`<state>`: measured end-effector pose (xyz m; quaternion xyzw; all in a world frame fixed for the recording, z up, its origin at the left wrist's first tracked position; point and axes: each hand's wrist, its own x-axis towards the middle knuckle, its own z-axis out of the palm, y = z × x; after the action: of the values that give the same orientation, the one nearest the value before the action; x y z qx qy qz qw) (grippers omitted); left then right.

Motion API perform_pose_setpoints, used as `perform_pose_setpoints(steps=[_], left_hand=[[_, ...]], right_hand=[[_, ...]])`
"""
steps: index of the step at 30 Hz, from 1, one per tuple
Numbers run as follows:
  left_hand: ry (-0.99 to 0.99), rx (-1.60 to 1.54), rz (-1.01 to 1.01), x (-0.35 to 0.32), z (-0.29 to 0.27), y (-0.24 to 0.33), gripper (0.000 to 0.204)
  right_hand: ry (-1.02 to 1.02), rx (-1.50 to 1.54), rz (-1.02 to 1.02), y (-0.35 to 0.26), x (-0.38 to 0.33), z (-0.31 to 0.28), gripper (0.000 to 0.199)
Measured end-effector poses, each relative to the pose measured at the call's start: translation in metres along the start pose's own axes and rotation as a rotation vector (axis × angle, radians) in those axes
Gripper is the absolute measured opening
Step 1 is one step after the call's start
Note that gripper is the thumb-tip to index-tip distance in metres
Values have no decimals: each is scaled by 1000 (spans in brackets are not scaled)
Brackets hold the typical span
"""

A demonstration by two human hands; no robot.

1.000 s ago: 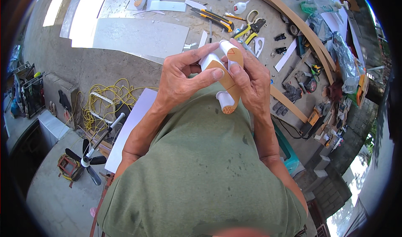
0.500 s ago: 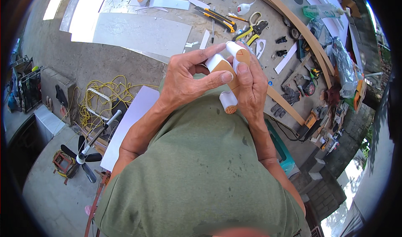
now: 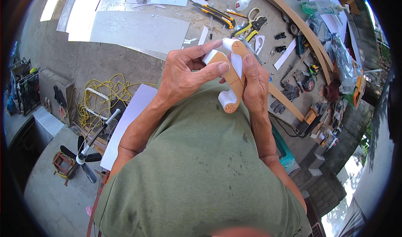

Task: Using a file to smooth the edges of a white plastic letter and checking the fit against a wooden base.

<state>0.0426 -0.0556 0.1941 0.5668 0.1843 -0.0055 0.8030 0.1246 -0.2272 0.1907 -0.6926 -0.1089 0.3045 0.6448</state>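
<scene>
Outdoors, both hands clasp one small tan-and-white piece above a littered concrete floor.
Left hand (image 3: 184, 75) and right hand (image 3: 255, 84) each keep a closed grip on the tan-and-white piece (image 3: 232, 80), held at the chest. Beyond the grip lie utility knives (image 3: 215, 14), scissors (image 3: 250, 22), a grey sheet (image 3: 138, 29); left, yellow cord (image 3: 104, 96).

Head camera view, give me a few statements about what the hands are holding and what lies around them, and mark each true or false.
1. Both hands hold the white and tan shaped piece. True.
2. The left hand rests on the floor. False: it grips the piece in front of the chest.
3. Yellow-handled utility knives lie on the ground beyond the hands. True.
4. The yellow cord is wrapped around the right hand. False: it lies coiled on the ground at the left.
</scene>
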Motion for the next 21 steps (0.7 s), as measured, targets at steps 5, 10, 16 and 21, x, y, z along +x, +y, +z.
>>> perform_pose_setpoints(steps=[5, 10, 16, 21], left_hand=[[20, -54, 0, 0, 0, -2, 51], [6, -82, 3, 2, 1, -2, 50], [-1, -65, -4, 2, 1, -2, 52], [7, -34, 12, 1, 5, -3, 52]], right_hand=[[-145, -9, -46, 3, 5, -18, 52], [-121, 112, 15, 1, 3, -15, 53], [-112, 94, -19, 3, 3, -16, 53], [-114, 67, -44, 8, 2, -17, 53]])
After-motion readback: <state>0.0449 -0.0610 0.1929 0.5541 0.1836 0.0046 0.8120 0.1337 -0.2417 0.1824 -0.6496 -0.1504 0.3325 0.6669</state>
